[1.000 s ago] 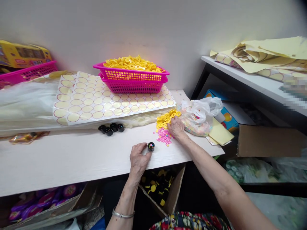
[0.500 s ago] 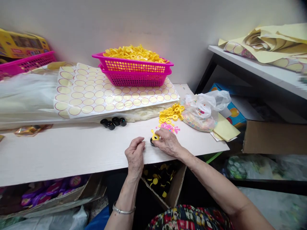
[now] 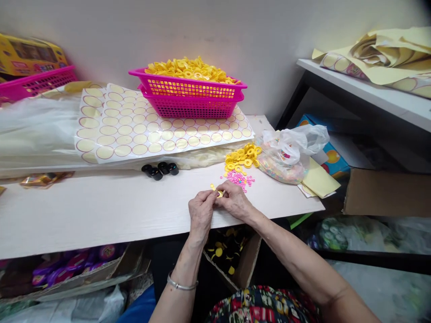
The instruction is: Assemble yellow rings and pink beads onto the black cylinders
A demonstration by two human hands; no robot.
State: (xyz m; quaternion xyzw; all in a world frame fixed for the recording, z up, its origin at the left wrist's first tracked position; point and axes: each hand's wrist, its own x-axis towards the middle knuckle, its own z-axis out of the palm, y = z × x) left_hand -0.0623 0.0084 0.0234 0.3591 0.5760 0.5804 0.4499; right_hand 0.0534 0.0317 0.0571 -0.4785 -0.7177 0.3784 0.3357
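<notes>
A small yellow ring-shaped cap with a tab (image 3: 220, 194) is pinched between my two hands just above the white table. My right hand (image 3: 235, 202) grips its right side with thumb and fingers. From the left, the closed fingertips of my left hand (image 3: 201, 213) press against it. The black cylinder under the cap is now hidden by my fingers. Just beyond my right hand lie many tiny pink beads (image 3: 239, 178), with a pile of yellow ring pieces (image 3: 243, 158) behind them. Several black cylinders (image 3: 160, 170) stand farther left.
Stacked pink baskets (image 3: 191, 105) full of yellow pieces stand on sticker sheets (image 3: 124, 130) at the back. A plastic bag of pastel bits (image 3: 284, 168) lies to the right. Below the table edge is a cardboard box (image 3: 249, 264) of black and yellow pieces.
My left hand has moved right and closed in on the yellow cap held by my right hand. The black cylinder under it has gone out of sight behind my fingers.
</notes>
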